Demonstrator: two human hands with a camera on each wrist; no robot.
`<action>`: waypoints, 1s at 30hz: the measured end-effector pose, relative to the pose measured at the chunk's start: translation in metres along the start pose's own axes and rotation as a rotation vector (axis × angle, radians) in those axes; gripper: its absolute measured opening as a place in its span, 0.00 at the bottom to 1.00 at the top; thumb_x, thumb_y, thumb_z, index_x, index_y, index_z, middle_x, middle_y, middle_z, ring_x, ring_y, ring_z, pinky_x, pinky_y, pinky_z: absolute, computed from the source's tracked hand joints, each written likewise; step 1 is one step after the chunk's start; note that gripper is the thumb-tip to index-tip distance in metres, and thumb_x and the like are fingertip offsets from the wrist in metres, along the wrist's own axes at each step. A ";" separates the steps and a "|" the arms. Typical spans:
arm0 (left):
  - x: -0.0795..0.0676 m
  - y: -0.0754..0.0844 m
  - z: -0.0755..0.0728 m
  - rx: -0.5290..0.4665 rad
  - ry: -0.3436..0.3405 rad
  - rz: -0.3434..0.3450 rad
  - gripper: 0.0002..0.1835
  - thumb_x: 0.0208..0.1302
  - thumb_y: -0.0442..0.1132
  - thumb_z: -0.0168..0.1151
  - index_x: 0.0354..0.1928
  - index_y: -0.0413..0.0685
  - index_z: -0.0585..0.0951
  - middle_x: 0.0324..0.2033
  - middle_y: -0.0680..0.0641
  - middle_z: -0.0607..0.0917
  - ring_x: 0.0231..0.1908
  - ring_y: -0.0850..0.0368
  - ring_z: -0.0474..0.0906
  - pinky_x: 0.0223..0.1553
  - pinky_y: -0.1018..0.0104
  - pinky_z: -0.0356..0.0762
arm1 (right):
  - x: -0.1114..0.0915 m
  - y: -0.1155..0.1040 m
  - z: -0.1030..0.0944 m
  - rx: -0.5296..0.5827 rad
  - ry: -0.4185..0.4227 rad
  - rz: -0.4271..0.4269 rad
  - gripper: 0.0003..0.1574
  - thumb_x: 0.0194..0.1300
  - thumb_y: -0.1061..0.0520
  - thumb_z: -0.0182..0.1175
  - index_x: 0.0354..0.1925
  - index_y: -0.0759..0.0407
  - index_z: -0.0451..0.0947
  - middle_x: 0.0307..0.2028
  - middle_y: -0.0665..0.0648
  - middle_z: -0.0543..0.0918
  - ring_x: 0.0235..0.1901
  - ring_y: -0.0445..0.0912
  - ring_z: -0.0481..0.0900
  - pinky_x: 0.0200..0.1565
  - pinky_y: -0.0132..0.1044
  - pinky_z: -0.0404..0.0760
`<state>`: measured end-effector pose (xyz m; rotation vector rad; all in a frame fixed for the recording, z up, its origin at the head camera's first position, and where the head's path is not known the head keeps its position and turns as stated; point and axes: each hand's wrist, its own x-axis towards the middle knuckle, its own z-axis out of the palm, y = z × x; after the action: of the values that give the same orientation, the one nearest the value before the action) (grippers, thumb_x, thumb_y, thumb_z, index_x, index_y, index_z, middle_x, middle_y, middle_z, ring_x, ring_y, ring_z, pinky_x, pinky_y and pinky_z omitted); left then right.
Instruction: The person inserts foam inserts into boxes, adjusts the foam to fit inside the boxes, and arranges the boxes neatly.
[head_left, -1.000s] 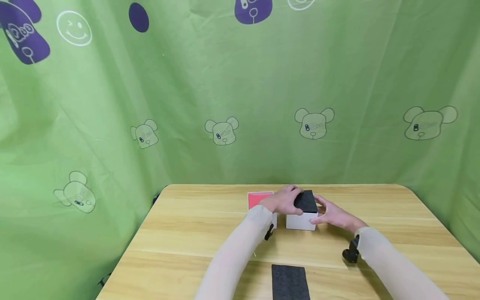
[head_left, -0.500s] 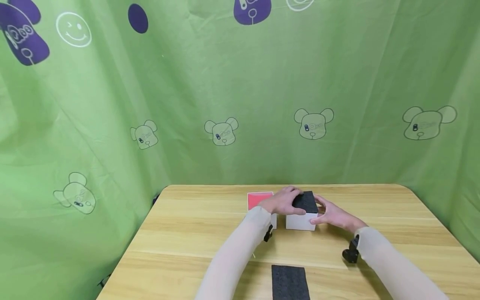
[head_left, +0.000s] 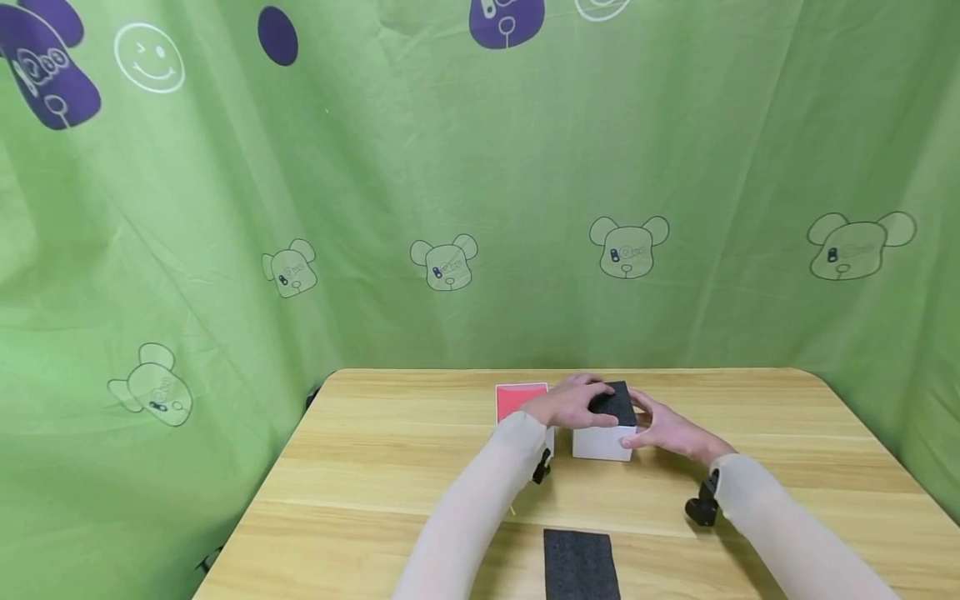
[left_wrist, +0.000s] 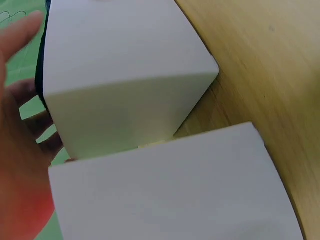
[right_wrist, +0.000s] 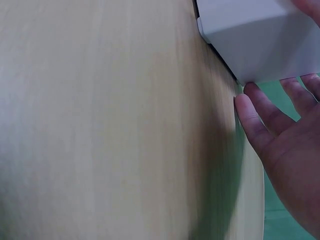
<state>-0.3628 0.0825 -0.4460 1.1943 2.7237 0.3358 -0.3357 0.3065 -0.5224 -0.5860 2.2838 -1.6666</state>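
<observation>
A white box (head_left: 600, 446) stands toward the far side of the table with a black felt-like sheet (head_left: 622, 408) lying over its top. My left hand (head_left: 572, 406) reaches across that sheet from the left, fingers spread and fairly straight, thumb along the front edge. From the right, my right hand (head_left: 671, 429) holds the box, with the thumb on its front face and the fingers round its side. The right wrist view shows those fingertips (right_wrist: 245, 107) near a lower corner of the box. Beside it stands a second white box (left_wrist: 170, 195) with a red top (head_left: 517, 398), partly hidden by my left arm.
Another black sheet (head_left: 581, 567) lies flat near the table's front edge. The wooden table (head_left: 360, 467) meets a green printed curtain (head_left: 525, 325) behind. Black wrist cameras (head_left: 702, 504) hang beneath both sleeves.
My left hand's fingers have slid slightly to the right over the black sheet on the box. The right hand and both boxes stay where they were.
</observation>
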 end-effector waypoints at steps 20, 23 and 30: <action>0.003 0.004 0.005 0.097 0.008 0.016 0.32 0.67 0.63 0.47 0.70 0.61 0.64 0.68 0.60 0.63 0.68 0.58 0.53 0.67 0.63 0.46 | -0.001 -0.002 0.000 -0.061 0.007 0.025 0.63 0.55 0.58 0.69 0.73 0.66 0.36 0.70 0.74 0.43 0.64 0.71 0.54 0.59 0.55 0.64; 0.005 0.003 0.006 0.103 0.021 0.023 0.32 0.67 0.63 0.47 0.69 0.61 0.65 0.67 0.60 0.64 0.68 0.58 0.53 0.67 0.64 0.46 | -0.001 -0.002 0.000 -0.066 0.006 0.027 0.63 0.55 0.58 0.69 0.73 0.66 0.36 0.70 0.73 0.43 0.64 0.70 0.54 0.60 0.55 0.63; 0.009 0.004 0.010 0.110 0.056 0.018 0.32 0.65 0.64 0.50 0.68 0.61 0.67 0.66 0.60 0.65 0.67 0.57 0.56 0.67 0.64 0.47 | -0.001 -0.001 0.000 -0.048 0.000 0.010 0.62 0.56 0.59 0.69 0.73 0.66 0.36 0.70 0.74 0.42 0.64 0.71 0.53 0.60 0.58 0.61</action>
<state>-0.3637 0.0930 -0.4545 1.2562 2.8135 0.2272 -0.3351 0.3071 -0.5217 -0.5837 2.3292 -1.6108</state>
